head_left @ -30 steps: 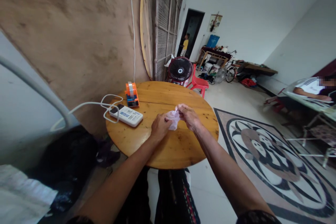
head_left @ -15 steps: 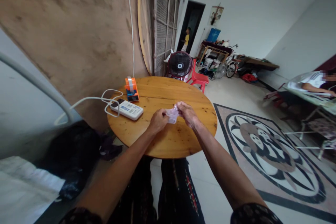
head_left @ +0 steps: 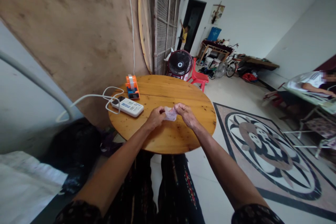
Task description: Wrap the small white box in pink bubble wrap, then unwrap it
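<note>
Round wooden table (head_left: 160,140) front and centre, with pale walls behind it and patterned stone inlay (head_left: 273,150) on the floor to the right, and right over the tabletop we find both hands at work! Left hand (head_left: 156,116) has its fingertips pinched on one side of a crinkled, see-through film (head_left: 171,114); right hand (head_left: 184,112) grips the opposite side, thumb and fingers closed on it. So the hands are close together but apart, with the pale film spanning the small gap, above the middle of the table. Whether its underside touches the wood, we cannot tell from here. Over to the left of the tabletop lies a flat white device (head_left: 128,106), a white cable (head_left: 91,95) looping across its far-left end, and just beyond it stands an orange tape dispenser (head_left: 133,89) with a roll of clear tape. Past the table's far edge, there's a dark round fan (head_left: 180,63), and beside it a red chair (head_left: 199,77). Deeper in, a person in yellow (head_left: 184,35) stands at the dark doorway (head_left: 195,17), one arm raised! And out on the right flank, another person (head_left: 308,81) leans on a pale-topped table (head_left: 315,94).
</note>
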Motion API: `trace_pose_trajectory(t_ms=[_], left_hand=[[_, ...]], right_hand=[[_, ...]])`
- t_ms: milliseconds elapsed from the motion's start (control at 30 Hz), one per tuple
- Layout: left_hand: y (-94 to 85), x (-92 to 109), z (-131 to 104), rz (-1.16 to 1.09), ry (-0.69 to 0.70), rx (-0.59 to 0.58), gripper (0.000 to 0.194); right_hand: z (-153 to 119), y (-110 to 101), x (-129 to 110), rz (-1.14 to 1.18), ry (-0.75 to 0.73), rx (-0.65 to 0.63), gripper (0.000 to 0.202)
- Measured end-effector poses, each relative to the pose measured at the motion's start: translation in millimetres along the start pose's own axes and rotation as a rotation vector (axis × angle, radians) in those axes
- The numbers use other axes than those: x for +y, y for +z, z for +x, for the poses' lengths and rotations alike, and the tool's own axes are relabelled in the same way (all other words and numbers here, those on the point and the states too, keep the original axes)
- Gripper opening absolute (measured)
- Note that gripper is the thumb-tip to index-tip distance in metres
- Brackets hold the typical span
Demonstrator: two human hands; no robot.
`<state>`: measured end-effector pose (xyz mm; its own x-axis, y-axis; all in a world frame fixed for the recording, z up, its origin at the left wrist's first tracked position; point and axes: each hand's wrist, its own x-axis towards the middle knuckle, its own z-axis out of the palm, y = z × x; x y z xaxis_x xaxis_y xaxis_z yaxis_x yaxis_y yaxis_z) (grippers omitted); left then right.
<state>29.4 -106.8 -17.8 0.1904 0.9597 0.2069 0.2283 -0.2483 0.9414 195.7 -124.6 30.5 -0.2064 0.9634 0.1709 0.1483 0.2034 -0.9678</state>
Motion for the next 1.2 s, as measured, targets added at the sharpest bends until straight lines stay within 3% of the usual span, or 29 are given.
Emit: trace_pose_trajectory(t_ms=[133,300,467,733,933,1067,1200], left_hand=[[-14.6,-4,-11,0.009,0.043,-0.003,0.046],[-27.7,-6,-15,0.448,0.405,-0.095,0.074],[-28.4,-8,-2,0.651,0.566,-0.233,0.066],[-18.5,-14,6,0.661,0.636,-0.221,0.051],[-18.5,-16,10,0.631,0.667,-0.218,0.041],[-17.6,-19,12,0.593,0.701,-0.223,0.038],[-13.4,-23,13,0.553,0.678,-0.212,0.038]], right_hand=[[-3,-2,0,-0.037,-0.034,-0.039,0.044],[-1,-8,6,-0.020,-0.045,-0.086,0.037],[3,-12,6,-0.039,-0.048,-0.115,0.039],[-1,-14,1,-0.147,-0.102,-0.189,0.036],[-22,-4,6,-0.443,-0.305,-0.161,0.030],[-39,8,14,-0.743,-0.556,-0.092,0.025],[-43,14,23,-0.893,-0.718,-0.043,0.024]])
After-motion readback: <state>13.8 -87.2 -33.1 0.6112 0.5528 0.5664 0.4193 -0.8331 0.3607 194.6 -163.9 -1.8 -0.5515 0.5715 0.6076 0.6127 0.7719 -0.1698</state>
